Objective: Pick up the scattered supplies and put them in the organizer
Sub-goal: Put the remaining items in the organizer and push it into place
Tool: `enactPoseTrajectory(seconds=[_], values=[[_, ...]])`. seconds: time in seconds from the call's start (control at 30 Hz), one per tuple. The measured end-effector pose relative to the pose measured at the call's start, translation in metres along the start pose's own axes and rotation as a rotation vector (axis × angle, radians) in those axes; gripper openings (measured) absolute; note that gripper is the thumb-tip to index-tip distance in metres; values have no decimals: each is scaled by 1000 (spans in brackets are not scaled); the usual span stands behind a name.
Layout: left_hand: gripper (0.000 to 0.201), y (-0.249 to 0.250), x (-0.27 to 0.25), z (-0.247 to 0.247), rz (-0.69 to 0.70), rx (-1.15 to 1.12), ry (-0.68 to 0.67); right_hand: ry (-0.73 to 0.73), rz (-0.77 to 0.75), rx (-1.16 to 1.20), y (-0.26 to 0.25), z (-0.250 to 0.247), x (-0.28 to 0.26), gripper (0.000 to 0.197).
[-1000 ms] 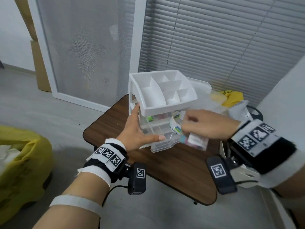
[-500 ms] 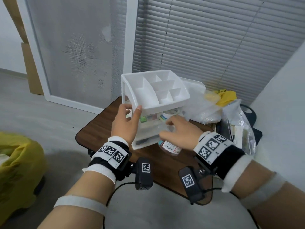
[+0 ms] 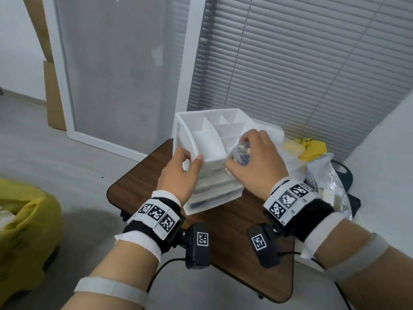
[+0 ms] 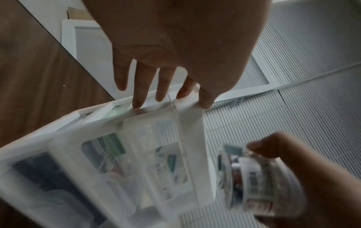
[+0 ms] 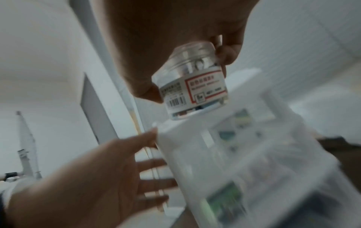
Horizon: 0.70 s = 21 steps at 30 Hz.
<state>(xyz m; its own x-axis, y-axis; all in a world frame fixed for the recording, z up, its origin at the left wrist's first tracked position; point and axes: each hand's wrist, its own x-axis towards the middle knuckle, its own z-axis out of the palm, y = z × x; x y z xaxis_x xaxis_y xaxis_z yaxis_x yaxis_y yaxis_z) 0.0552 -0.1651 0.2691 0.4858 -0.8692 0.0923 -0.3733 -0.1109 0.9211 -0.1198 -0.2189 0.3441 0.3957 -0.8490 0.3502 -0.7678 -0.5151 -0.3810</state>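
Note:
A white organizer [image 3: 207, 151] with a divided top tray and clear drawers stands on the brown table [image 3: 234, 242]. My left hand [image 3: 192, 156] steadies its top front-left corner, thumb on the front rim, straight fingers [image 4: 138, 95] against the side. My right hand [image 3: 238, 151] grips a small clear jar [image 3: 241, 156] with a white label, just above the tray's front right. In the right wrist view the jar [image 5: 195, 89] hangs by its lid over the organizer [image 5: 234, 154], with the left hand [image 5: 152, 154] beside it. The left wrist view shows the jar [image 4: 252, 177] blurred at the right.
Clear plastic bags [image 3: 328, 182] and a yellow bag [image 3: 312, 148] crowd the table's right side by a white wall. A yellow bin bag [image 3: 26, 220] sits on the floor at the left. Window blinds hang behind the organizer.
The open drawer went shut. My right hand took the jar from the table in front of the drawers and raised it to the top tray. My left hand slid up to the top corner.

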Motion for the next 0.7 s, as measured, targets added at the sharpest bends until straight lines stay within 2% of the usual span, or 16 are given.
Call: enactPoseTrajectory(seconds=[0.03, 0.1, 0.3, 0.43, 0.7], values=[[30, 0, 4, -3, -13, -17, -14, 74, -26, 31, -7, -7, 12, 52], [28, 4, 10, -9, -32, -49, -34, 84, -68, 80, -21, -17, 39, 58], [24, 6, 19, -13, -21, -183, -61, -220, -236, -85, -50, 1, 103, 68], [23, 6, 21, -12, 5, -212, -62, -304, -268, -209, -57, 27, 117, 71], [22, 3, 23, -8, 43, -196, -24, -259, -277, -257, -48, 55, 125, 42]])
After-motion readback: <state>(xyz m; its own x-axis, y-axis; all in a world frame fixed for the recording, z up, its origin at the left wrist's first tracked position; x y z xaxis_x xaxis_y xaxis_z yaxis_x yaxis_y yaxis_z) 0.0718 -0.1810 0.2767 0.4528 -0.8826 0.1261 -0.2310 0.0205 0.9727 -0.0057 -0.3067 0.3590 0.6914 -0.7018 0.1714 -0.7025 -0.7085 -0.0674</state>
